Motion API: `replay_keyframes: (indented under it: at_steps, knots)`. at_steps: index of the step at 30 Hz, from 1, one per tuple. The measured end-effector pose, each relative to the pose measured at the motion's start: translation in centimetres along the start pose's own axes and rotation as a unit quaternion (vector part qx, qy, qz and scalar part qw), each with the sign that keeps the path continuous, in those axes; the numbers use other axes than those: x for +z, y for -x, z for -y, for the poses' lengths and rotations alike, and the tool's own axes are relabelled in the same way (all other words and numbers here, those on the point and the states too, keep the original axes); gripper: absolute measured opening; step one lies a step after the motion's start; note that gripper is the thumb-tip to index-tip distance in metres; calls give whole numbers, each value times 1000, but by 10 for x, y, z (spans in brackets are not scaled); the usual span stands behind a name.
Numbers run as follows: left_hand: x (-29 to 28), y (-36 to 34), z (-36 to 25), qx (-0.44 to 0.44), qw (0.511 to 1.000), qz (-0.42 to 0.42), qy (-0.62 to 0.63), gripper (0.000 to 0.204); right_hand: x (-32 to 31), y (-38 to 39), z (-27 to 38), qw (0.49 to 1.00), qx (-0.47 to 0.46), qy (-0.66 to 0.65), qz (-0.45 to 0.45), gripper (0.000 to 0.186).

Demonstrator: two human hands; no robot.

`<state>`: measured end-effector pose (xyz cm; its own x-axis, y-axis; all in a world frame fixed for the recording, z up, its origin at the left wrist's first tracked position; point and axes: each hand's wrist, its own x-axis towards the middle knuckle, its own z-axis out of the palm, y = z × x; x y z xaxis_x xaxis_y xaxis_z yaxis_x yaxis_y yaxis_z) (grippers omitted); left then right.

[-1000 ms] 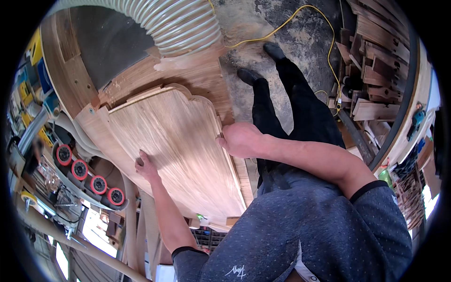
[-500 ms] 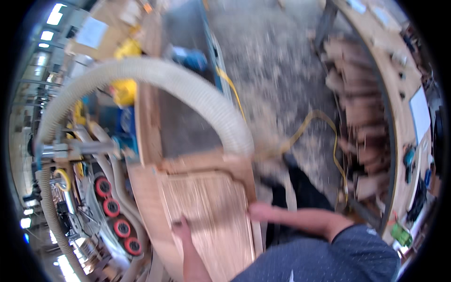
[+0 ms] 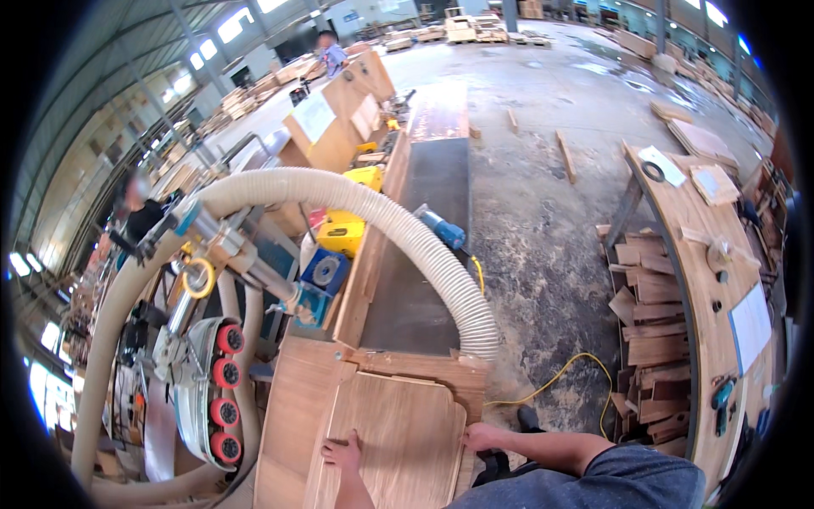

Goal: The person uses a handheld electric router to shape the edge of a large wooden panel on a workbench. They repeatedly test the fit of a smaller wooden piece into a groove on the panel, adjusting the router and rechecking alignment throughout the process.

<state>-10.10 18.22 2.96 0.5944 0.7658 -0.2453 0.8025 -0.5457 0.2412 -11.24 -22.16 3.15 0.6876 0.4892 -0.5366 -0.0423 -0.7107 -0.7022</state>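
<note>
the left hand lies on the panel near its left edge, fingers loosely spread and part bent, closed around nothing that shows. the right hand is at the panel's right edge, fingers curled in; whether it grips the edge or only presses against it, i cannot tell. the panel, pale brown wood with a stepped curve at its far right corner, lies flat on the wooden table, its near end running out of view.

left of the table stands a sander head with four red wheels in a row. a ribbed hose arches over from the left, its end at the table's far right corner. to the right, a yellow cable loops on the floor, and wood offcuts are stacked below a side bench that carries a green drill and papers.

past the hose's arch, a blue power tool lies on a dark surface, with yellow boxes to its left. farther off are a person and stacked wood.
</note>
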Motion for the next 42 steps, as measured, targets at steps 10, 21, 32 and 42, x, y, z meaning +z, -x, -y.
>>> replay_keyframes:
  at_steps: [10, 21, 32, 42]
  knots:
    - [4, -3, 4, 8, 999, -15, 39, 121, 14, -24, -11, 994, 80, 75, 27, 52]
    - [1, 5, -4, 9, 998, -24, 50, 121, 7, -22, -17, 994, 52, 100, 5, 51]
    - [-11, 12, -12, -2, 999, -7, 52, 121, -10, -27, -14, 988, 28, 118, 95, 58]
    - [-5, 7, -8, -8, 999, -12, 40, 117, -2, -44, -38, 981, -25, 155, 117, 51]
